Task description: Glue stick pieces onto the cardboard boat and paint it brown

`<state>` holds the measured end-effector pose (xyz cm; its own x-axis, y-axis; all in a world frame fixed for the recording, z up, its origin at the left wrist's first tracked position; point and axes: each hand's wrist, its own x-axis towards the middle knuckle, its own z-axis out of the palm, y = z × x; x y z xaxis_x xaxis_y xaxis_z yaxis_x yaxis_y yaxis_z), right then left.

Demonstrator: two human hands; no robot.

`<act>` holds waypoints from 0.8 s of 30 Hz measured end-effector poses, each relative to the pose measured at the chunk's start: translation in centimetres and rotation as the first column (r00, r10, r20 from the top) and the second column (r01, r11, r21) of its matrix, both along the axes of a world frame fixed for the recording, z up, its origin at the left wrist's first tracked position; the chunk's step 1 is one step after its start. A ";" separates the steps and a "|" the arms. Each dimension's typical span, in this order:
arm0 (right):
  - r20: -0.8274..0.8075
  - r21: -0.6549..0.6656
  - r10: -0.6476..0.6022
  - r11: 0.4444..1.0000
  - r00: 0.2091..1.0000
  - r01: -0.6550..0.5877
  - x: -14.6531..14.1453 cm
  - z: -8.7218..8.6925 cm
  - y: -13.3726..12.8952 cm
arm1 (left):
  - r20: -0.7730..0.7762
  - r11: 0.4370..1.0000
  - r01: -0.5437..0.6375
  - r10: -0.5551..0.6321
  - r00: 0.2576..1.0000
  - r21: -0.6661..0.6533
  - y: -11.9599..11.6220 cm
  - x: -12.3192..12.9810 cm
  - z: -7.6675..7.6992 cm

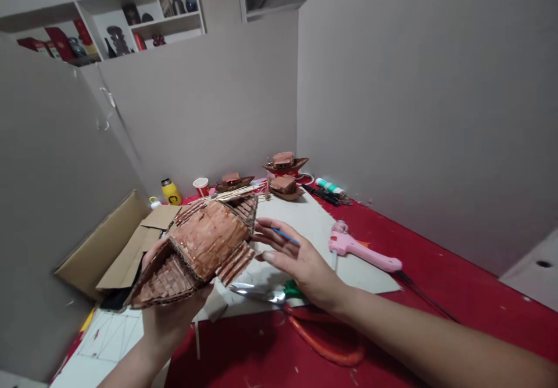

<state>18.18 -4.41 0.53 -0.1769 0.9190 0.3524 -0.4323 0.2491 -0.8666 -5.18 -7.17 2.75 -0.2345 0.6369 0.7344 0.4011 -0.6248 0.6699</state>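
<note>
My left hand (170, 318) holds up a brown model boat (209, 240) from below, its fingers wrapped round the hull and partly hidden. The boat has a rounded roof, slatted ends and a ribbed flap on its right side. My right hand (296, 260) is beside the boat's right end, fingers apart, with a thin blue stick (285, 236) lying across them. Whether the fingertips touch the boat I cannot tell. Under my right hand lie scissors (265, 293) and a red-handled tool (326, 347).
A pink glue gun (364, 251) lies right on the white sheet (370, 280). Cardboard pieces (104, 245) stand left. Behind are a yellow bottle (171, 192), a paper cup (201, 187), thin sticks (235, 193) and several model boats (285, 161). Grey walls enclose the red table (436, 260).
</note>
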 end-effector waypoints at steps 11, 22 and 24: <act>0.154 0.083 -0.305 0.952 0.940 0.296 0.0 0.0 0.5 | -0.220 0.917 -0.223 0.305 0.926 0.332 3.4 -4.4 -1.9; 0.317 0.167 -0.402 0.915 0.859 0.367 0.3 -0.4 2.3 | 0.256 0.966 0.119 -0.059 0.965 -0.227 4.0 -4.0 -2.3; 0.425 0.214 -0.413 0.911 0.806 0.354 0.5 -0.3 3.2 | 0.253 0.955 0.129 -0.059 0.966 -0.268 4.0 -4.0 -2.0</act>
<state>18.65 -1.18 0.21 0.0149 0.9020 0.4314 0.1514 0.4245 -0.8927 -9.20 -3.18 0.80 -0.3101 0.8362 0.4523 0.1556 -0.4247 0.8919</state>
